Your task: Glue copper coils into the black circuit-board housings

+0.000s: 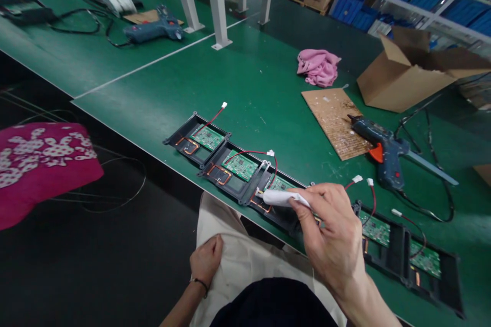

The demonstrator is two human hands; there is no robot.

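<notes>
My right hand (332, 222) pinches a soft white squeeze tube (279, 197), its nozzle pointing left. The nozzle tip is over the copper coil (261, 206) in a black plastic case; whether it touches is unclear. That case stands in a row along the table edge with several like it, such as a black case (180, 135) at the left end. Each visible case carries a green circuit board (241, 165) and a red-and-black lead with a white connector (270, 153). My hand hides part of the row. Closed in a fist, my left hand (207, 258) rests on my lap.
A blue glue gun (387, 148) lies right, beside a stained cardboard sheet (337, 120). Behind are a pink cloth (318, 67) and an open carton (406, 79). Another glue gun (155, 29) lies far left near white table legs (218, 5). A magenta stool cover (46, 163) is left.
</notes>
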